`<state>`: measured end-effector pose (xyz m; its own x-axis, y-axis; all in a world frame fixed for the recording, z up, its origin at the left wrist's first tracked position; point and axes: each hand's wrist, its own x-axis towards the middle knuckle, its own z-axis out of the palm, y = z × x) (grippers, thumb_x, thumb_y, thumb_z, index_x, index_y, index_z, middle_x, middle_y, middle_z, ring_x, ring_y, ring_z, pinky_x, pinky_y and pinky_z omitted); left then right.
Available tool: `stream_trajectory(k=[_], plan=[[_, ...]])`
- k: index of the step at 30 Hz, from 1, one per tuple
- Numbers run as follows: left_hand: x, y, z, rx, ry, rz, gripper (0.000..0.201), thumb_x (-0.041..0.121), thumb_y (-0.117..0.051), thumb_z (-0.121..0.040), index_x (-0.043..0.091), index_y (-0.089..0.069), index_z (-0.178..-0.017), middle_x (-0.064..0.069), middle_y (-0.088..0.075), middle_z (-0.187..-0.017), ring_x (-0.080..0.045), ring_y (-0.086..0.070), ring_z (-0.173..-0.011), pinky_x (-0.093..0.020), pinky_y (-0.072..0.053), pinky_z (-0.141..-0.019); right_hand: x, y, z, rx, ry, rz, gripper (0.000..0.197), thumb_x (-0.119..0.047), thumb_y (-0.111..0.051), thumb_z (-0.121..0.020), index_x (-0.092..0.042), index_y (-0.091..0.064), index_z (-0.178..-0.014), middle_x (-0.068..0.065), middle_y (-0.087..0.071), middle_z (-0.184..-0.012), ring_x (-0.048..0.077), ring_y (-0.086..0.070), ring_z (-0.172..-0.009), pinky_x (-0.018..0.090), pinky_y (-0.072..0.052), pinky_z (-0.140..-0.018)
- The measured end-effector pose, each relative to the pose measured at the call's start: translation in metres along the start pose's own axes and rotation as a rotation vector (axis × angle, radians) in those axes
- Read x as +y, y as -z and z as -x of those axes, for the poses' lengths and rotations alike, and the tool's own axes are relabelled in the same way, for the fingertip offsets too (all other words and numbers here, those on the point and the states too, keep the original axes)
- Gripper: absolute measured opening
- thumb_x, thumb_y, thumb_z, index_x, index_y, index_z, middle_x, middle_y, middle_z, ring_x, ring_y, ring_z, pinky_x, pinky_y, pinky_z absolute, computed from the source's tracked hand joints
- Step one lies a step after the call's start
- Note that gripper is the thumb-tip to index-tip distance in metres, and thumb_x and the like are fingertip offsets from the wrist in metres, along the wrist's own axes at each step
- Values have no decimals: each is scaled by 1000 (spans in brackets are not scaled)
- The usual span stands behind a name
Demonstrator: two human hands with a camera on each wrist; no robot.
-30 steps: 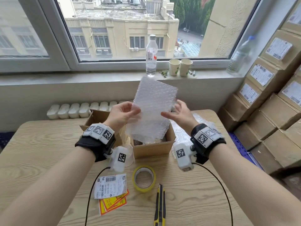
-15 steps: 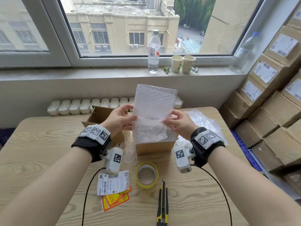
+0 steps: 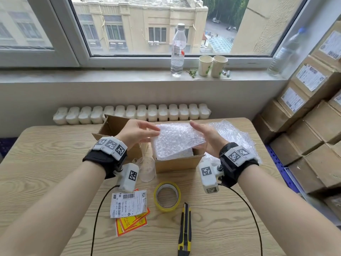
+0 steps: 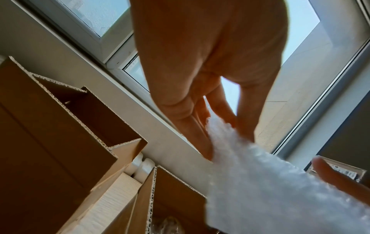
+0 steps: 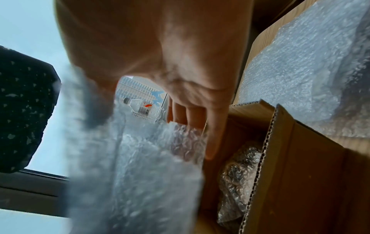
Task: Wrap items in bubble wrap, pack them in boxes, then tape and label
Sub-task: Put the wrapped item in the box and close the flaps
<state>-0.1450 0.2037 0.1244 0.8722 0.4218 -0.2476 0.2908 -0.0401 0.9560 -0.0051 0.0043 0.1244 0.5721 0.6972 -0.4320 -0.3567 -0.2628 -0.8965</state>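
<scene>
A folded sheet of bubble wrap (image 3: 175,141) lies tilted over the mouth of the open cardboard box (image 3: 177,164) at mid-table. My left hand (image 3: 140,132) touches the sheet's left edge with straight fingers (image 4: 200,126). My right hand (image 3: 203,134) lies along its right edge, fingers (image 5: 212,134) straight and pointing down into the box. Inside the box, a bubble-wrapped item (image 5: 240,174) sits against the wall. The sheet (image 4: 270,190) hides most of the box's inside from the head view.
A second open box (image 3: 114,126) stands to the left, with a clear plastic cup (image 3: 146,169) beside it. A yellow tape roll (image 3: 167,196), utility knife (image 3: 184,231), shipping labels (image 3: 129,204) and orange stickers (image 3: 132,224) lie in front. Loose bubble wrap (image 3: 232,133) sits at the right. Stacked cartons (image 3: 313,126) line the right wall.
The sheet stood upright above the box, pinched by both hands. It has come down to lie over the box mouth, and both hands' fingers have straightened along its edges.
</scene>
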Motion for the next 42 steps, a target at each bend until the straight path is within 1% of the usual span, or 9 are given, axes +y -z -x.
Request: stream_trajectory(k=[5, 7, 10, 14, 23, 29, 33, 38, 42], plan=[[-11, -8, -10, 99, -53, -23, 22, 2, -78, -71, 15, -71, -86, -6, -71, -98, -16, -69, -87, -25, -55, -75, 12, -4, -14, 50, -12, 329, 88, -44, -83, -61, 4, -49, -126, 17, -61, -119, 31, -60, -109, 47, -45, -100], [-17, -10, -12, 125, -59, -39, 26, 7, -78, -72, 16, -66, -94, 2, -67, -100, -10, -65, -91, -25, -54, -77, 13, -1, -20, 109, -12, 330, 77, -29, -83, -65, 4, -50, -126, 17, -63, -115, 35, -58, -112, 48, -46, -98], [-36, -18, -13, 150, -43, -151, 27, 11, -72, -81, 17, -60, -104, 6, -64, -101, -8, -62, -97, -20, -51, -81, 14, 10, -32, 202, -77, 260, 85, -9, -76, -76, -3, -27, -145, 14, -48, -137, 29, -57, -114, 44, -53, -88], [-67, -24, -11, 46, -27, -563, 19, 28, -68, -85, 25, -68, -103, 5, -56, -130, -11, -49, -121, -31, -34, -106, 17, 14, -47, 253, -80, 364, 78, -4, -73, -78, -6, -31, -144, 14, -51, -135, 16, -60, -86, 17, -51, -54], [-88, -20, -2, 63, -135, -686, 57, 35, -78, -73, 19, -57, -124, 3, -48, -140, -9, -33, -136, -24, -24, -112, 33, -32, -62, 407, 39, 760, 35, -12, -62, -83, -20, -60, -116, 5, -61, -107, 17, -56, -91, 21, -44, -71], [-101, -25, 3, 57, -160, -670, 72, 32, -81, -69, 17, -47, -131, 4, -36, -149, -3, -17, -142, -24, -20, -114, 42, -63, -70, 449, 146, 1010, 19, -11, -63, -82, -16, -45, -85, 7, -61, -94, 23, -51, -79, 26, -35, -67], [-113, -23, 2, 27, -189, -721, 54, 39, -78, -71, 17, -59, -117, 8, -30, -152, 4, -7, -140, -24, -20, -113, 55, -74, -76, 362, 249, 1135, 23, -10, -63, -83, -17, -41, -86, 9, -59, -96, 30, -58, -86, 31, -37, -66], [-118, -20, 3, 6, -206, -700, 37, 40, -77, -72, 16, -68, -98, 6, -32, -151, 6, -5, -138, -30, -29, -112, 71, -82, -84, 160, 215, 1156, 19, -19, -58, -88, -14, -60, -107, 10, -60, -106, 29, -58, -100, 34, -43, -81], [-118, -13, 4, 40, -205, -640, 53, 38, -80, -69, 16, -54, -109, 8, -51, -124, 7, -13, -135, -31, -37, -105, 77, -74, -83, 43, 165, 1199, 29, -20, -54, -90, -18, -63, -119, 9, -57, -115, 27, -55, -108, 34, -43, -88]])
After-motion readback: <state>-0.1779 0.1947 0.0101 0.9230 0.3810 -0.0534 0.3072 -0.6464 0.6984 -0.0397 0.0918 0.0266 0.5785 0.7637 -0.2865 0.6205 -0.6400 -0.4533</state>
